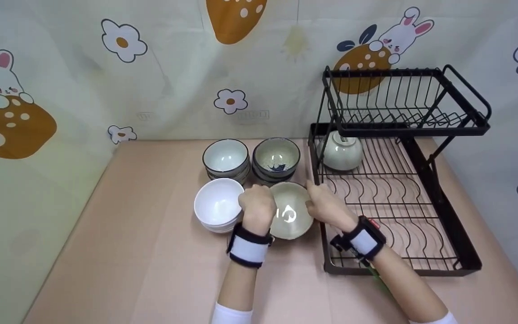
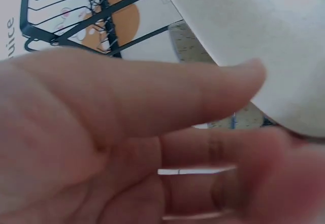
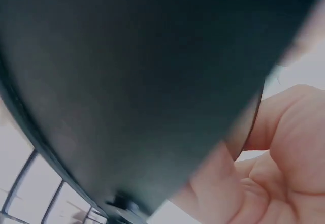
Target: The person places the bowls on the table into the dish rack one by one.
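Note:
A pale beige-green glazed bowl (image 1: 289,216) is between my two hands, its inside toward the head camera. My left hand (image 1: 257,204) grips its left rim; the left wrist view shows the thumb (image 2: 223,84) against the bowl's pale wall (image 2: 274,36). On the opposite side, my right hand (image 1: 331,208) holds the right rim, close to the rack's edge. Part of that rim (image 3: 249,127) shows between thumb and fingers in the right wrist view, where a large dark surface (image 3: 142,82) hides much. I cannot tell whether the bowl touches the table.
White bowls (image 1: 217,202) are stacked left of my left hand. Behind stand stacks of dark-rimmed bowls (image 1: 226,155) and patterned bowls (image 1: 277,155). A black two-tier dish rack (image 1: 439,198) stands at right, with an upside-down bowl (image 1: 342,153) in its lower back corner.

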{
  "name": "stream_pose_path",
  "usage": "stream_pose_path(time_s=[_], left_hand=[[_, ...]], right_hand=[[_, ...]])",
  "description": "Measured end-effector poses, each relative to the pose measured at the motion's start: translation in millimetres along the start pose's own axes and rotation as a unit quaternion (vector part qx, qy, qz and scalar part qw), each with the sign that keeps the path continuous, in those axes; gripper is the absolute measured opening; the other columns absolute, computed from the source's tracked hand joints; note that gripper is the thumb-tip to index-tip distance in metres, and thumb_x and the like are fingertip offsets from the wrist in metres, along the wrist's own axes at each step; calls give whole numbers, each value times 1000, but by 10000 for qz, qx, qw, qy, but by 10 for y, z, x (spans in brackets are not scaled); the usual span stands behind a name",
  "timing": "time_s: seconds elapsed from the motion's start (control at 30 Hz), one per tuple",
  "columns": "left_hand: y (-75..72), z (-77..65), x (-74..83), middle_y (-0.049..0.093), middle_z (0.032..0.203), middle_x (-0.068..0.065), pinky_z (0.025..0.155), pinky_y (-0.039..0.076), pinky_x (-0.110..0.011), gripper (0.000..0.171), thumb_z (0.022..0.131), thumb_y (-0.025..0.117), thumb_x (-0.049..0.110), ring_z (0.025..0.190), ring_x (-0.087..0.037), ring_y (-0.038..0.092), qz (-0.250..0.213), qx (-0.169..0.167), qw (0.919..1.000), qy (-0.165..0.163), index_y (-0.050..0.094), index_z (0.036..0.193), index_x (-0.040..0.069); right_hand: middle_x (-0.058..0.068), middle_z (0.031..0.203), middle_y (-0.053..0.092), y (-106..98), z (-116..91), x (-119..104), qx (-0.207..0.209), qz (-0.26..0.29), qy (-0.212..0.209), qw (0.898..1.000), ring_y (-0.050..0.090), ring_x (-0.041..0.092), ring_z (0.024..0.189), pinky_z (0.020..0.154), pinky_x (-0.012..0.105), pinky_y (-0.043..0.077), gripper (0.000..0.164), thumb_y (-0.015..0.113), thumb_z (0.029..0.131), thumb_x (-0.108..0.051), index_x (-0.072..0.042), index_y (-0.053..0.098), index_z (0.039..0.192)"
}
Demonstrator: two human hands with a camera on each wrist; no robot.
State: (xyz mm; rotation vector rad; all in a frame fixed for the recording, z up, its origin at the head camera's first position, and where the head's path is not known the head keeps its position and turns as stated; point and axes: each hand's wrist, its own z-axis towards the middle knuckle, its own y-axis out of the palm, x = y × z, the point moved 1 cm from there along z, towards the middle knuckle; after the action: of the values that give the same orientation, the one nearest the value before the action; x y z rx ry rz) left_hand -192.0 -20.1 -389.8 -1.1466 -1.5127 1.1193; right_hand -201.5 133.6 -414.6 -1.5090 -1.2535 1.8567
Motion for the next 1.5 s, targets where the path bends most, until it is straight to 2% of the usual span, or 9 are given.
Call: stream_pose_path(time_s=[0.23, 0.5, 0.67, 0.8, 1.03, 1.13, 1.3, 1.43, 1.5], left_hand=[[-74, -82, 24, 69, 99, -18, 72, 57, -40, 23, 84, 60, 11, 89, -31, 69, -335, 931, 9947, 276, 65, 103, 0], [-105, -101, 63, 70, 95, -21, 68, 57, -48, 17, 87, 55, 7, 86, -39, 69, -1007, 958, 9844, 1075, 56, 103, 1], [-63, -100, 154, 68, 84, -24, 61, 56, -47, 14, 85, 54, 0, 76, -41, 68, -1742, 1340, 9608, 1692, 57, 98, -1], [3, -124, 276, 67, 77, -23, 54, 56, -39, 11, 86, 53, -2, 68, -37, 68, -2256, 1515, 9414, 1997, 57, 96, -3], [84, -144, 453, 67, 79, -21, 47, 52, -24, 11, 89, 53, -1, 64, -30, 68, -2854, 1423, 9270, 1974, 55, 100, -3], [122, -138, 496, 66, 76, -19, 45, 49, -20, 13, 89, 53, -2, 62, -28, 67, -3014, 1399, 9211, 2028, 55, 101, -3], [180, -168, 551, 61, 65, -13, 41, 41, -17, 7, 88, 53, -3, 57, -24, 63, -3049, 1661, 9116, 2203, 53, 95, -2], [206, -206, 593, 58, 60, -10, 39, 35, -16, 6, 87, 52, -4, 52, -21, 59, -2952, 1873, 9069, 2354, 52, 92, -1], [225, -212, 617, 59, 62, -11, 38, 35, -15, 7, 88, 52, -3, 51, -20, 59, -2941, 1783, 9077, 2406, 52, 94, -2]], right_hand=[[28, 98, 66, -181, -135, 26, 713, 279, 43, 9971, 66, 32, 77, 56, 30, 57, 27, 57, 81, 1, 7, 57, 107], [34, 103, 64, -430, -233, 88, 945, 684, 356, 9925, 66, 27, 64, 49, 26, 55, 34, 57, 84, -1, 10, 54, 116], [36, 111, 60, -589, -301, 191, 633, 744, 691, 9928, 67, 32, 77, 55, 28, 57, 40, 54, 87, -6, 12, 49, 123], [36, 117, 58, -707, -360, 333, 222, 985, 960, 9902, 67, 30, 81, 61, 29, 58, 47, 51, 89, -11, 11, 45, 130], [32, 123, 57, -816, -423, 556, -213, 1512, 975, 9834, 67, 29, 90, 73, 36, 59, 54, 48, 92, -16, 2, 37, 141], [31, 135, 48, -823, -421, 623, -363, 2131, 1000, 9712, 64, 34, 100, 80, 39, 58, 61, 50, 91, -14, -4, 29, 147], [30, 145, 32, -824, -399, 718, -737, 3349, 1064, 9333, 56, 38, 111, 86, 41, 56, 77, 49, 84, -4, -10, 14, 152], [31, 145, 29, -837, -391, 772, -891, 3611, 1182, 9207, 53, 37, 111, 84, 40, 56, 82, 47, 81, -2, -12, 8, 153], [30, 145, 28, -846, -398, 794, -906, 3621, 1249, 9193, 52, 35, 111, 84, 38, 56, 83, 47, 81, -3, -13, 7, 153]])
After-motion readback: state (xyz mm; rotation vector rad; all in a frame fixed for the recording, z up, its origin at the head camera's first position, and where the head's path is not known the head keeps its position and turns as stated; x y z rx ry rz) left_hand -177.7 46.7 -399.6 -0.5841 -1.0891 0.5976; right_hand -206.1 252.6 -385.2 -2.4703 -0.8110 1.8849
